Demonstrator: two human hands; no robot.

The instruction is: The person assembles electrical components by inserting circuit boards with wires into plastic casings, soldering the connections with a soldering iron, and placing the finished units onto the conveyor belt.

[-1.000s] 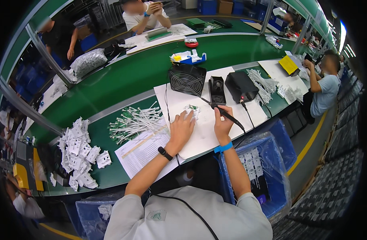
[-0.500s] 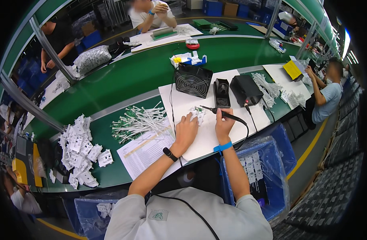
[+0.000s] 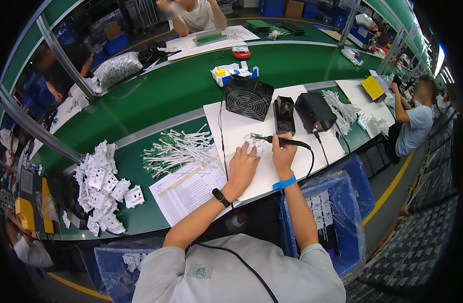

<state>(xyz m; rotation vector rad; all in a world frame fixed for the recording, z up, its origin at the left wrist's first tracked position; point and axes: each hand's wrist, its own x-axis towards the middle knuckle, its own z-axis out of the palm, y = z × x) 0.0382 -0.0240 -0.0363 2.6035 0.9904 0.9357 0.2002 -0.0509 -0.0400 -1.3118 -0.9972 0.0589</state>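
My right hand [image 3: 283, 157] grips a black soldering iron [image 3: 265, 138] like a pen, its cord curving off to the right. The iron's tip is at a small green circuit board [image 3: 250, 136] on the far end of a white plastic housing [image 3: 257, 147]; whether they touch is too small to tell. With its fingertips, my left hand [image 3: 242, 167] holds that housing down on the white work board [image 3: 272, 183]. My left fingers partly cover the housing.
Behind stand a black fan [image 3: 249, 100], an iron holder [image 3: 284, 113] and a black soldering station [image 3: 315, 112]. Leftward lie wired green boards [image 3: 178, 151], a printed sheet [image 3: 183, 191] and piled white housings [image 3: 99, 179]. A lined blue bin [image 3: 350, 217] is below right. Co-workers sit nearby.
The iron's tip has come down onto the far end of the housing area. My left fingers have shifted slightly on the housing. The co-worker across has lowered and spread their arms.
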